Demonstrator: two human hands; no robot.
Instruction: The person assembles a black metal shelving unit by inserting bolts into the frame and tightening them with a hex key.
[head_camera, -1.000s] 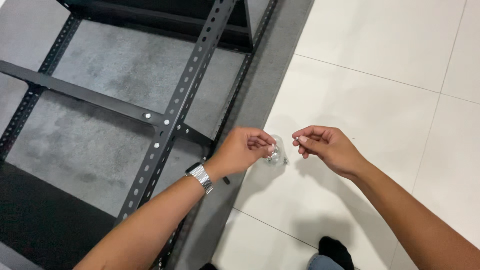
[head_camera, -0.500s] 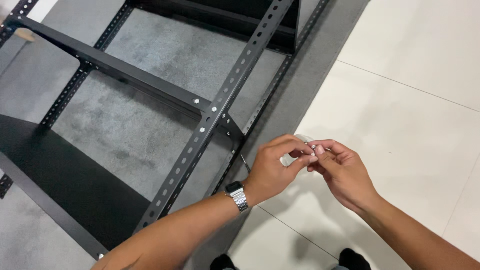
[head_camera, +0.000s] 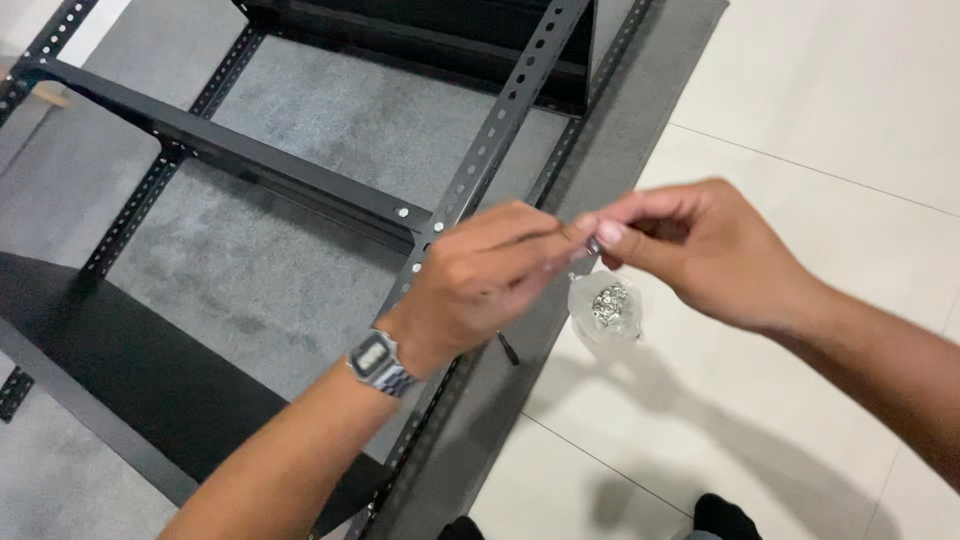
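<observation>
Hands that were apart a second ago now meet: your left hand (head_camera: 480, 285) pinches the clear bag of small metal hardware (head_camera: 605, 308), hanging just below, while your right hand (head_camera: 710, 250) nips one small piece at its mouth, above the floor beside the black slotted frame (head_camera: 500, 120).

Grey carpet (head_camera: 300, 130) meets pale floor tiles (head_camera: 830, 90) under even light.

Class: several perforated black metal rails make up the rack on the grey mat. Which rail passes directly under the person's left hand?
The long upright rail running diagonally from top centre down past the watch. The left hand overlaps it; the other perforated rails lie far to the left.
</observation>
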